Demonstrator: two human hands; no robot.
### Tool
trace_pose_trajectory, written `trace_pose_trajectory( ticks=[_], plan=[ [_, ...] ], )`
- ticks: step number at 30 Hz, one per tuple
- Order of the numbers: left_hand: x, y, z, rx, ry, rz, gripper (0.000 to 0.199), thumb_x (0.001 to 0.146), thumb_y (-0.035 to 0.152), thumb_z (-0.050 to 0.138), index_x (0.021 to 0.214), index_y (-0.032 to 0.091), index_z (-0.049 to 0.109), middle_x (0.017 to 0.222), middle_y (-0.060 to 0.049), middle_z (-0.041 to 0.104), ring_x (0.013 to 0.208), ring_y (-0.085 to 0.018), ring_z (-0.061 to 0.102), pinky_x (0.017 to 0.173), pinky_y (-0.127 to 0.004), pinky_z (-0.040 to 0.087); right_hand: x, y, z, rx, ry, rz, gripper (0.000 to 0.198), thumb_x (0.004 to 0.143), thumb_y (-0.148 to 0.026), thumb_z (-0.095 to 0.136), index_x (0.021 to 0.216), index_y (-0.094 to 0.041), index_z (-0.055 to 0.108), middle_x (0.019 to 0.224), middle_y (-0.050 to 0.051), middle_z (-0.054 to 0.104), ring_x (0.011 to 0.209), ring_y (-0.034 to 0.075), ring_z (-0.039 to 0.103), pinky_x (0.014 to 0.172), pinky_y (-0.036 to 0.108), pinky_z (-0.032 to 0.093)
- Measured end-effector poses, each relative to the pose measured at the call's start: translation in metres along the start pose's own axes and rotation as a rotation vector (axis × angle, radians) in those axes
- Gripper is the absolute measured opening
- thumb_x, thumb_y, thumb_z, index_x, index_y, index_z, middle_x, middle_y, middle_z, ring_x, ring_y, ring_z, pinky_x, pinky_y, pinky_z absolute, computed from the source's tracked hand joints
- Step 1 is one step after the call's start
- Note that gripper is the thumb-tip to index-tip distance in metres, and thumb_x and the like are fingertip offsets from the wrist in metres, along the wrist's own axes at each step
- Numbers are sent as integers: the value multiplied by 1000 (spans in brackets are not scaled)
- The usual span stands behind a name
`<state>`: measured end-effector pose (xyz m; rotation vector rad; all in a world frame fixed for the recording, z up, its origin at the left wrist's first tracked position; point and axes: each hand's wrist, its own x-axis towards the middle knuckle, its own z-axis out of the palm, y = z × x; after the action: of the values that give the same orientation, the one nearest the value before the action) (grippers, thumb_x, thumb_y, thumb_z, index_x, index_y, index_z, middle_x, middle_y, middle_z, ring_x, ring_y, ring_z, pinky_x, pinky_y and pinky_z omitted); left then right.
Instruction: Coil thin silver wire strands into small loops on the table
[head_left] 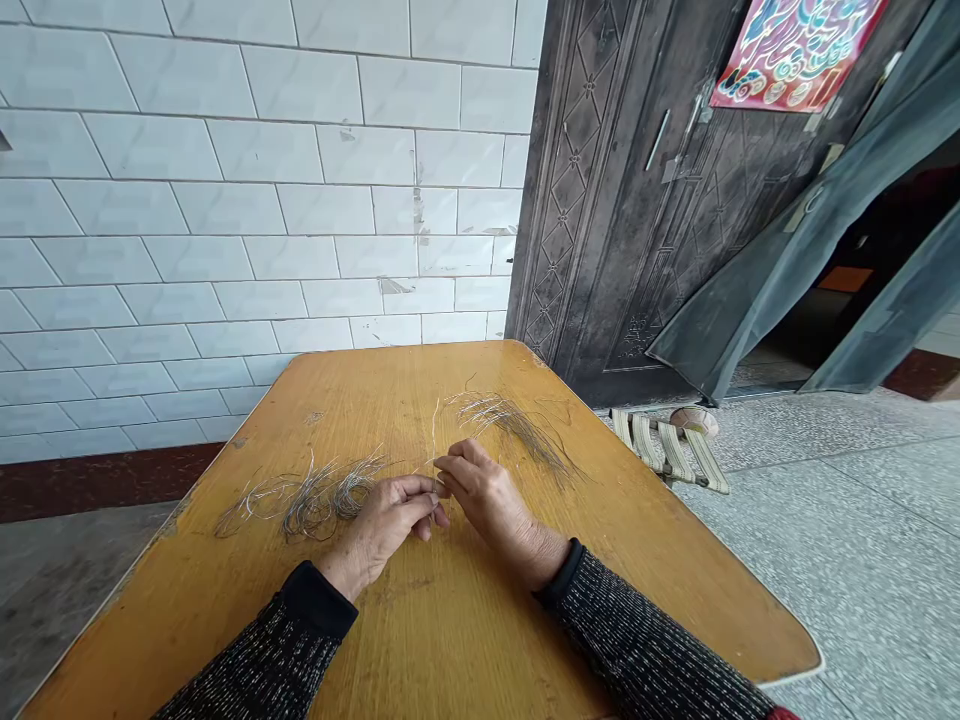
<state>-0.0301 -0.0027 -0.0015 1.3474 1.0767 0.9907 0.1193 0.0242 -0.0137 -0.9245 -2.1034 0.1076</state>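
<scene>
My left hand (397, 515) and my right hand (484, 495) meet over the middle of the wooden table, fingertips close together. Both are pinched on a thin wire (435, 425), whose pale end sticks up above the fingers. Its lower part is hidden by my fingers. Left of my left hand lies a tangle of coiled thin metal wires (311, 500), in loose loops. Beyond my right hand, a bundle of straighter thin wires (521, 430) is spread on the tabletop, pointing toward the right edge.
The yellow-brown table (450, 640) stands against a white tiled wall (225, 200). At the right are a dark carved door (600, 200) and a grey-green curtain (780, 270). A low stool with striped webbing (671, 450) sits on the speckled floor beside the table.
</scene>
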Motion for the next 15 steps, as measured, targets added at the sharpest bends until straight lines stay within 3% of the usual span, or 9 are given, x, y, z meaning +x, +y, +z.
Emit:
trace_pose_trajectory(
  ticks=[4, 9, 15],
  plan=[
    [1, -4, 0, -86, 14, 21, 16, 71, 27, 59, 81, 16, 63, 62, -3, 64, 47, -10, 47, 51, -24, 34, 4, 0, 1, 211, 45, 224, 16, 81, -16, 48, 87, -17, 63, 75, 4, 63, 65, 12, 56, 61, 24, 43],
    [3, -8, -1, -122, 39, 26, 13, 72, 27, 59, 76, 16, 63, 65, -2, 63, 51, -9, 48, 54, -24, 35, 10, -2, -4, 680, -88, 488, 14, 76, -22, 51, 71, -15, 62, 58, -1, 57, 50, 7, 48, 47, 19, 37],
    [4, -10, 0, -315, 53, -11, 15, 64, 24, 68, 74, 14, 66, 74, -3, 61, 54, -7, 45, 50, -20, 31, 11, -4, -11, 942, -144, 608, 25, 70, -40, 60, 68, -15, 62, 56, -2, 57, 48, 6, 45, 42, 16, 32]
  ],
)
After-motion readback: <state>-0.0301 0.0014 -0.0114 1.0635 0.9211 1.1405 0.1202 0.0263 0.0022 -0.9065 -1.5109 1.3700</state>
